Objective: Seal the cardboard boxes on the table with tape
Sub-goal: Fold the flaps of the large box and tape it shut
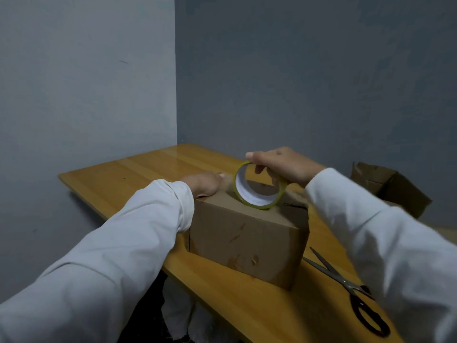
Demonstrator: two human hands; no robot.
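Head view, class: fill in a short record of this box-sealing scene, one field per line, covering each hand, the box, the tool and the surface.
left hand: rests on the top far-left edge of the cardboard box
right hand: fingers grip the tape roll, held on edge on the box top
scissors: lying on the table, right of the box
table: wooden, set in a wall corner
second box: far right, flaps open

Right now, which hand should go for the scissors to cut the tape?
Probably the right hand: the scissors lie on its side, though its grip holds the tape roll. The left hand presses the box.
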